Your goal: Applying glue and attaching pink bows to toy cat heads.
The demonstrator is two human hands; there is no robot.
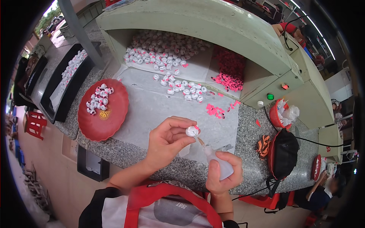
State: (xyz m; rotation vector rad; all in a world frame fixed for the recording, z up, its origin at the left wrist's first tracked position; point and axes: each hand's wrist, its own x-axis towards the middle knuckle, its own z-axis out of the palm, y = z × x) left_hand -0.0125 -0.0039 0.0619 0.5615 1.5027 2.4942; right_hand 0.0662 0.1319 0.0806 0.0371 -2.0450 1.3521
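Note:
Between the thumb and fingers of my left hand [163, 142] is a small white ball-shaped piece [191, 131] with pink patches. My right hand [230, 178] is wrapped round a translucent squeeze bottle [223, 166], its thin brownish nozzle pointing up at the piece. The nozzle's tip is very close to the piece; whether they touch I cannot tell. Both hands are above the near part of a white paper sheet [140, 102]. Farther back on the sheet lie loose white pieces [186, 90] and, to their right, flat pink bits [215, 111].
A pale green cabinet [205, 19] arches over heaps of white pieces and pink bits [230, 68]. At left are a red plate [116, 123] of pieces and a black tray [47, 93]. A red tub [274, 116] and a black bag [285, 154] stand right. Other people sit beyond.

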